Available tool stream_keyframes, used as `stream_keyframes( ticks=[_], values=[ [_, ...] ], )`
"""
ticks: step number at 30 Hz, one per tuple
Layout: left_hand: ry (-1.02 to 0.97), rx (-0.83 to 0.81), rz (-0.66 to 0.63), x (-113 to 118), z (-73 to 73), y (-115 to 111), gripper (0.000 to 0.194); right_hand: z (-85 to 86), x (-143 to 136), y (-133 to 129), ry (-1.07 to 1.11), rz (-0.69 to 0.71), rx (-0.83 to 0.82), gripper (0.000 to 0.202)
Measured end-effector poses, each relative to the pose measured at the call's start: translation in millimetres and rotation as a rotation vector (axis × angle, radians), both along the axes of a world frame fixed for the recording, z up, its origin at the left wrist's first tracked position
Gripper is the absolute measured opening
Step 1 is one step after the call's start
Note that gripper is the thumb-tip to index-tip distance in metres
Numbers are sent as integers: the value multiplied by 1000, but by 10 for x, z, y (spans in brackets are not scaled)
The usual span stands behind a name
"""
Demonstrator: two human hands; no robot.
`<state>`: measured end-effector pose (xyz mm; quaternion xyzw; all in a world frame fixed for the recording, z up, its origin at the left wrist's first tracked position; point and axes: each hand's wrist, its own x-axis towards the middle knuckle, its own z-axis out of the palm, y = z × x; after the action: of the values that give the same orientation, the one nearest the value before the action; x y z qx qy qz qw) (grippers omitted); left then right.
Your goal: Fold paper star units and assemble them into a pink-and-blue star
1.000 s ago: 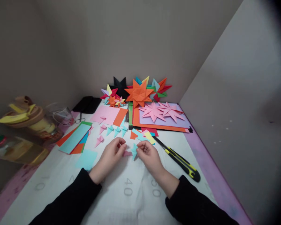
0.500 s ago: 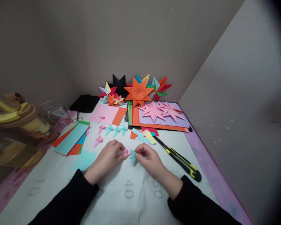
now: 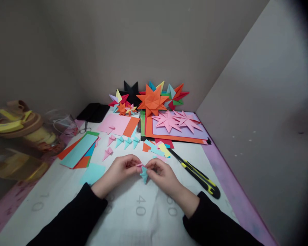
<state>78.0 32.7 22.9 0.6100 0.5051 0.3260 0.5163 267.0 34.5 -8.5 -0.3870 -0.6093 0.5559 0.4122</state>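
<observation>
Pink folded piece [image 3: 139, 165] and light-blue folded piece [image 3: 144, 175], close together.
Pinching the pink one in the left hand [image 3: 124, 166], and the blue one in the right hand [image 3: 161, 172], over the white sheet [image 3: 125, 215]. Cannot tell (too small, and partly covered) whether only side by side or one inside the other. To do it well, press lightly, keep the creases straight, and support each piece near the meeting place, so as not to bend the thin tips. Take care also about the cutter [image 3: 196, 175], lying near the right hand.
</observation>
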Motion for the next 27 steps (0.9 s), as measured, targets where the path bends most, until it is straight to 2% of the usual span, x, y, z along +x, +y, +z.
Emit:
stream_keyframes(
  ticks=[3, 7, 11, 14, 18, 23, 27],
  values=[
    [-48, -16, 58, 0, 0, 5, 17, -16, -8, -26, 69, 15, -34, 7],
    [-135, -10, 170, -2, -28, 10, 18, 11, -9, -66, -41, -1, 44, 8],
    [-68, 83, 266, 11, -20, -10, 17, 42, -14, -76, -56, 10, 84, 8],
    [-4, 138, 250, 44, 11, -54, 15, 50, -29, -74, -21, 0, 81, 7],
    [-15, 157, 202, 113, 41, -114, 18, 54, -55, -96, -45, 23, 81, 7],
    [-134, 0, 165, 153, 32, -116, 25, 55, -53, -119, -101, -8, 143, 8],
    [-185, -52, 267, 99, 38, -71, 20, 59, -29, -60, -59, -100, 86, 5]
  ],
)
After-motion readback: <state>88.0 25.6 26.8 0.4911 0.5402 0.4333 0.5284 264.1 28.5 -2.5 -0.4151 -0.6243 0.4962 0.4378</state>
